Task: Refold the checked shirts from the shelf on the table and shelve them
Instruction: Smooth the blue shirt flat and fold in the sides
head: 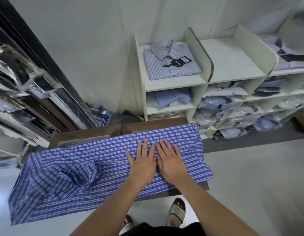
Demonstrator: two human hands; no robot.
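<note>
Pressing down flat, my left hand point(142, 165) and right hand point(170, 161) lie side by side with fingers spread, palms on the blue-and-white checked cotton shirt point(90, 174) that is spread across the dark brown wooden table point(147, 124). The two hands touch along their inner edges and grip nothing. The cloth under them looks smooth, while to the left a sleeve is bunched into a rumpled ridge. The shirt covers nearly the whole tabletop: its left part hangs over the table's left end, and its right edge drapes over the right end. Only the far strip of the table is bare. Beyond it stands the white compartment shelf point(175, 82). In its top left bay lies a folded pale blue checked shirt point(170, 61) with a black tag; the bay just beside that one is open. Grey floor point(258, 176) lies clear to my right.
</note>
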